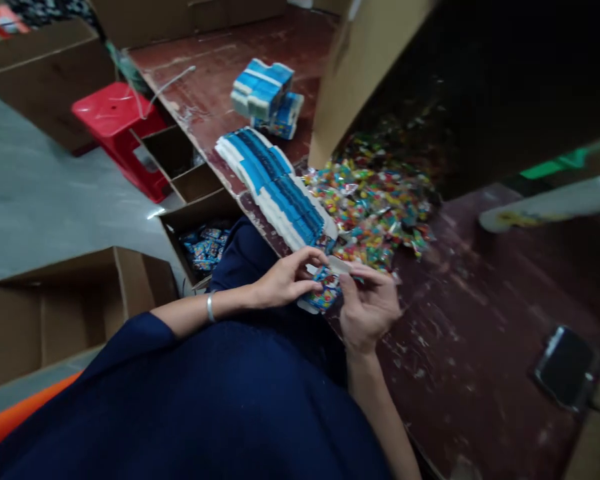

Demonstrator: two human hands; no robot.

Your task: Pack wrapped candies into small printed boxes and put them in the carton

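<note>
A small blue printed candy carton (323, 297) with colourful pictures and a pale flap is held between both hands at the table's near edge. My left hand (297, 279), with a silver band on its wrist, pinches the carton's left side. My right hand (370, 303) has thumb and fingers closed on the pale flap at its upper right. Just beyond my hands, a long row of flat blue-and-white cartons (280, 183) lies fanned along the edge. Beside that row spreads a heap of small wrapped colourful candies (380, 200).
Two bundles of blue cartons (263, 87) sit farther back on the dark red table (445, 333). A cardboard box (175, 230) with blue packets stands below the edge. Left are a red stool (113, 110) and an open carton (75, 313); right, a phone-like black object (566, 367).
</note>
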